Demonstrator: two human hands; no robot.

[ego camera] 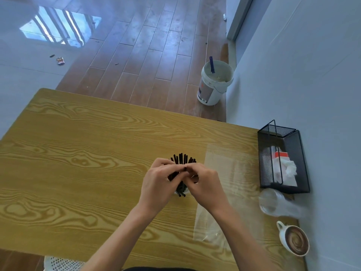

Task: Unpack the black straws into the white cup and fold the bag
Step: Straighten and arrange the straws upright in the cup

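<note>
Item one, desk (78,153): yellow wood-grain top, and I see broad bare surface from 9 to 12 o'clock of my hands, its far edge meeting the plank floor.

Item two, black straws (182,159): a fanned bundle standing at desk centre, tips spreading toward 12 o'clock, lower ends showing between my wrists. The white cup (185,191) is almost wholly hidden under my hands; only a pale sliver shows.

Item three, left hand (159,184): fingers curled around the straws' left side. Right hand (205,182): fingers pinching the bundle from the right, touching the left fingertips.

Item four, clear bag (224,192): lying flat at 3 o'clock, just beside my right wrist.

Item five, right desk edge: black mesh basket (300,163) at 2 o'clock, clear plastic cups (273,204) on their side below it, latte cup (295,242) at 4 o'clock, against the wall.

Item six, floor: white bucket (214,83) at 1 o'clock.
</note>
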